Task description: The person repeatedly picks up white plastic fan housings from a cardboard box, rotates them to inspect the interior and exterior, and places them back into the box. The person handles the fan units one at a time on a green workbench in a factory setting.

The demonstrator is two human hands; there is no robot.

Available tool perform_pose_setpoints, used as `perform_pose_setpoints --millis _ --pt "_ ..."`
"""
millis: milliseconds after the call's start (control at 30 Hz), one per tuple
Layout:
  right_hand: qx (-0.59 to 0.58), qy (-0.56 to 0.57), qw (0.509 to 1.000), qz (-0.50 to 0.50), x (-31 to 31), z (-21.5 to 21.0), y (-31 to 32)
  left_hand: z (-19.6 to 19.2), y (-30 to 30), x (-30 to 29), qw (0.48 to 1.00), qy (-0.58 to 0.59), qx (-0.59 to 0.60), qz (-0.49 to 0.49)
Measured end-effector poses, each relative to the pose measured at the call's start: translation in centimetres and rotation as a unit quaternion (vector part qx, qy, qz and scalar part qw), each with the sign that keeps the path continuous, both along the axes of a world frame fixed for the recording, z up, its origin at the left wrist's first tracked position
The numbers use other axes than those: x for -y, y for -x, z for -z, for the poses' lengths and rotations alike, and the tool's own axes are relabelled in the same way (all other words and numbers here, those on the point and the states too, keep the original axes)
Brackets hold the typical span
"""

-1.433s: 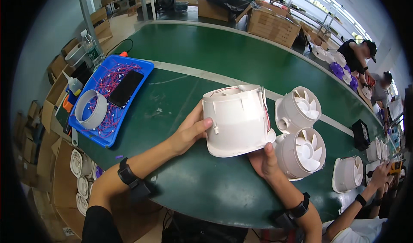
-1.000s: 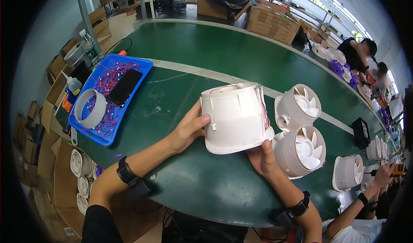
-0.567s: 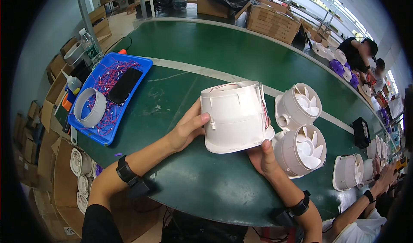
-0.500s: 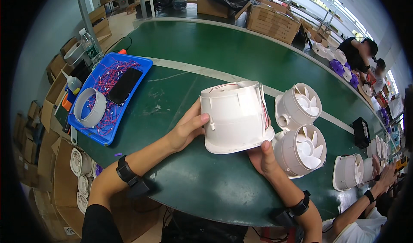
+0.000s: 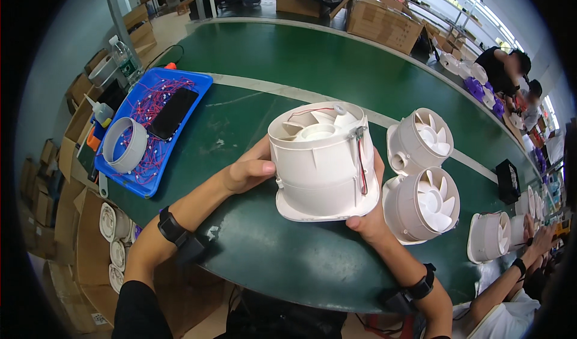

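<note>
Between my two hands is a white plastic fan housing (image 5: 318, 177), raised over the green table. Its round top tips toward me and shows fan blades inside. A red and black wire pair (image 5: 362, 165) runs down its right side from a small metal fitting. My left hand (image 5: 243, 174) grips the housing's left wall, thumb in front. My right hand (image 5: 369, 219) supports its lower right side, with most fingers hidden behind it. Close to my right hand, two similar fan housings, an upper one (image 5: 402, 150) and a lower one (image 5: 406, 210), lie with blades facing right.
At left a blue tray (image 5: 153, 186) holds many red wires, a black phone (image 5: 174, 114) and a white ring (image 5: 125, 145). A bottle (image 5: 124, 61) stands behind it. More housings (image 5: 490, 237) and a co-worker's hand (image 5: 541, 243) are at right. A cardboard box (image 5: 90, 243) with white parts sits lower left.
The fan housing has turned and tipped toward me in my hands, moving slightly left. Its blades and the metal fitting with the wires now show.
</note>
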State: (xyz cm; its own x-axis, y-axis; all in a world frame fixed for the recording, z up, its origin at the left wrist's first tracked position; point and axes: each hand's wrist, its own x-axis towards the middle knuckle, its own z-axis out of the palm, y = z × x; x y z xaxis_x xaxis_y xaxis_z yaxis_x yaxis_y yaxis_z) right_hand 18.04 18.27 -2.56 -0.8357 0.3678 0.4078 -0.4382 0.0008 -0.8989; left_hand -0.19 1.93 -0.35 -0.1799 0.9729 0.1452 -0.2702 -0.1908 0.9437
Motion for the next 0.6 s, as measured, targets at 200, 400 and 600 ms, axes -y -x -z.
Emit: perform_pose_setpoints --millis 200,400,600 --pt "0.002 0.004 1.0 -0.008 -0.2 0.3 0.1 -0.1 0.1 -0.1 1.0 0.004 0.002 -0.002" --pt "-0.001 0.0 1.0 -0.014 -0.2 0.1 0.1 0.4 0.7 0.0 1.0 0.008 -0.023 0.011" --pt "0.02 0.039 0.999 -0.007 0.1 -0.1 -0.1 1.3 1.3 -0.2 0.998 0.0 -0.069 0.002"
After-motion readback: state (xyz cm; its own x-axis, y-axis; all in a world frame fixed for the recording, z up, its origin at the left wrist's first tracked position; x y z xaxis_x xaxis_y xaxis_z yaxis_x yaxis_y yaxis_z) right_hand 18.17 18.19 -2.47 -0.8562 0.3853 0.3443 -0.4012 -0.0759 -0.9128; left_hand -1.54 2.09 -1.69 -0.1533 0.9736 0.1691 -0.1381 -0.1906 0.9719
